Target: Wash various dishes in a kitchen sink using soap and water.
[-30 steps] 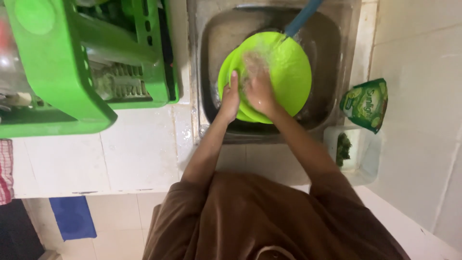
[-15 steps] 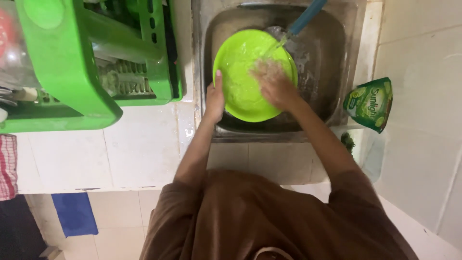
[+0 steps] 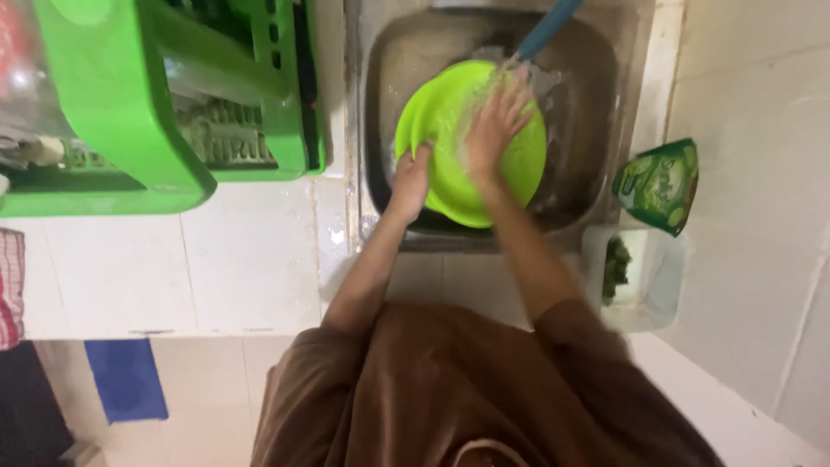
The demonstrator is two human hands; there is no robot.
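A bright green plastic plate stood tilted in the steel sink, held under a thin run of water from the blue tap spout above it. The person's left hand was clamped on the plate's near-left rim, thumb over the edge, steadying it. The right hand lay flat on the plate's face with its fingers spread, holding nothing that could be made out; the blur and spray there made it hard to say whether a cloth or sponge was under the palm.

The wash looked to be in its later part: water and what may have been a little foam ran over the upper right of the plate, while the lower half showed clean green. The plate had not yet gone to the green dish rack, which stood on the white tiled counter left of the sink with other things already in it.

To the right of the sink a green soap pouch leaned against the wall tiles, and just below it sat a clear tub with something dark green inside. The person's brown sleeves filled the foreground, and a blue cloth hung below the counter edge.
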